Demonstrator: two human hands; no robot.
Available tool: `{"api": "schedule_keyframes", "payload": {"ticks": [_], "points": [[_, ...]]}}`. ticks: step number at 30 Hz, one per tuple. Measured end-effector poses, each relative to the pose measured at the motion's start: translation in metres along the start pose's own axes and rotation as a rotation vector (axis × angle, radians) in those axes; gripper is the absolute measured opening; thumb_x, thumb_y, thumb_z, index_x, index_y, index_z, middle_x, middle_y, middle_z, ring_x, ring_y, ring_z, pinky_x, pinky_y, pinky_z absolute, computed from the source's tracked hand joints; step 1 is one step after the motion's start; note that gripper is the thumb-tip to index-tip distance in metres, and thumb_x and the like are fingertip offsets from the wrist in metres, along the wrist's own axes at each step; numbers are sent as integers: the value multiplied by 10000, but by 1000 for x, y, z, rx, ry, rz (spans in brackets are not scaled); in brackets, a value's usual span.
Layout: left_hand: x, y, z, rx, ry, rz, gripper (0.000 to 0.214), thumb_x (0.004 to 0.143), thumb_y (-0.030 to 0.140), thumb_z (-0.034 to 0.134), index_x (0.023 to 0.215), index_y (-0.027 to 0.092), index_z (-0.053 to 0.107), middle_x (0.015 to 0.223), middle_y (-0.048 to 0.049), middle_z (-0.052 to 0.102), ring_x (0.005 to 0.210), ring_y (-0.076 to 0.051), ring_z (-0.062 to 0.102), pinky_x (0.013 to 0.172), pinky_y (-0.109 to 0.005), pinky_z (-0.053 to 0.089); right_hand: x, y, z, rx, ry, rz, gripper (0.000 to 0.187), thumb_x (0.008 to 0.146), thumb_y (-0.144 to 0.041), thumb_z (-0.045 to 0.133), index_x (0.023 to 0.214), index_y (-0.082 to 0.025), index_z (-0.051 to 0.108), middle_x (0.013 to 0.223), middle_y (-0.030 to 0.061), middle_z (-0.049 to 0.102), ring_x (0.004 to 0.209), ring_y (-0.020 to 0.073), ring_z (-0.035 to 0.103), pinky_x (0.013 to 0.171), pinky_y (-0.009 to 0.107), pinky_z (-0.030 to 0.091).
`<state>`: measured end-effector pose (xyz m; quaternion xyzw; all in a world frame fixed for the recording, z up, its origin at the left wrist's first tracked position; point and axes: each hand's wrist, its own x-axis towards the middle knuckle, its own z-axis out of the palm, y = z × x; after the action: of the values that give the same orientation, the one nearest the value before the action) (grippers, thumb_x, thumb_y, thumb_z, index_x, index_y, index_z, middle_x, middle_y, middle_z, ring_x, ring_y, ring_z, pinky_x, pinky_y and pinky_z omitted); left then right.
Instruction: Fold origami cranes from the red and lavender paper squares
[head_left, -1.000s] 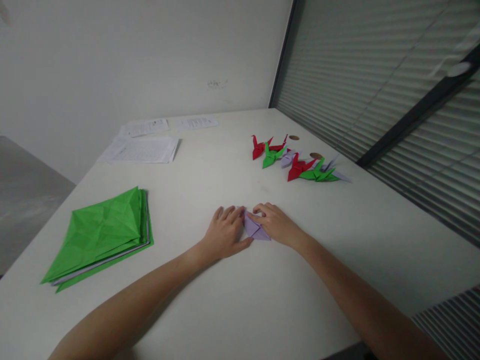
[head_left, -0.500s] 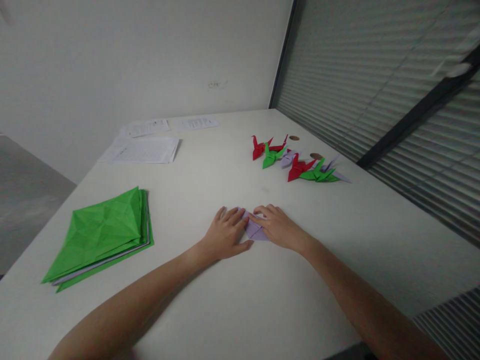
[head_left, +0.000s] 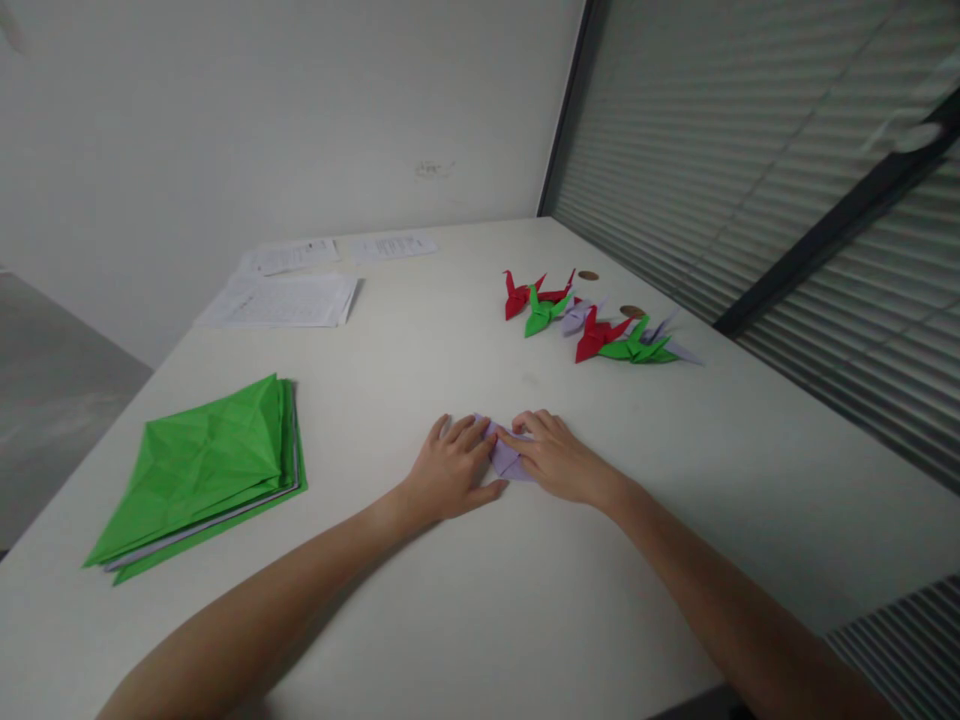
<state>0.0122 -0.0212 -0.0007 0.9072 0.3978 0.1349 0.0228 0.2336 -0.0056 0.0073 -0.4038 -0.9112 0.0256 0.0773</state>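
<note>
A small piece of folded purple origami paper (head_left: 507, 460) lies on the white table (head_left: 450, 620) between my hands, with crease lines and a layered flap showing. My left hand (head_left: 450, 465) rests palm down at its left side, fingers spread and fingertips on the paper's upper left part. Its thumb reaches along the near edge. My right hand (head_left: 555, 455) has one digit pressed on the paper near the left fingertips, while its other fingers curl beside it. Part of the paper is hidden under both hands.
A stack of creased green sheets (head_left: 210, 450), with some purple between, lies at the left. Several red, green and purple paper cranes (head_left: 598, 336) stand at the back right. Printed sheets (head_left: 285, 300) lie at the back left. Window blinds (head_left: 750, 150) border the right side.
My right hand has shifted very slightly with its digit on the paper. The left hand stays where it was.
</note>
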Motion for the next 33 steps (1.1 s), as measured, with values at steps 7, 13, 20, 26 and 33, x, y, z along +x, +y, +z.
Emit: {"api": "schedule_keyframes", "payload": {"ticks": [7,13,20,26,33], "points": [[-1,0,0,-4,15,1,572,896,552,500,1341,194,512,1451,-124,484,1349,-310,420,1107,-562,318,-3,-1,-3,46,-6,14,488,858,-164,541,1341,-235,549,1129,115,562,1046,272,462,920,436,400],[0,1,-2,-11,13,-5,574,890,552,516,1335,190,517,1442,-132,491,1345,-316,427,1095,-546,341,-4,-5,-9,47,-15,4,486,860,-293,571,1334,-187,553,1221,139,559,1126,306,437,954,475,386],[1,-1,-2,-33,24,5,559,887,543,529,1317,187,531,1436,-140,491,1338,-305,427,1103,-525,321,-3,-8,-13,15,-49,-3,484,864,-327,558,1329,-193,557,1280,124,556,1156,316,426,963,480,372],[2,-3,0,-110,79,18,553,865,526,571,1290,172,556,1389,-152,528,1324,-323,434,1113,-539,305,-1,-10,-6,23,-30,-9,496,861,-366,572,1330,-209,555,1298,123,547,1166,315,415,970,476,361],[3,-6,3,-139,117,46,268,893,263,533,1115,145,626,1282,-144,595,1213,-264,538,1102,-468,372,4,-16,-3,30,-11,-20,494,859,-329,565,1337,-207,543,1313,110,539,1172,304,409,999,474,330]]}}
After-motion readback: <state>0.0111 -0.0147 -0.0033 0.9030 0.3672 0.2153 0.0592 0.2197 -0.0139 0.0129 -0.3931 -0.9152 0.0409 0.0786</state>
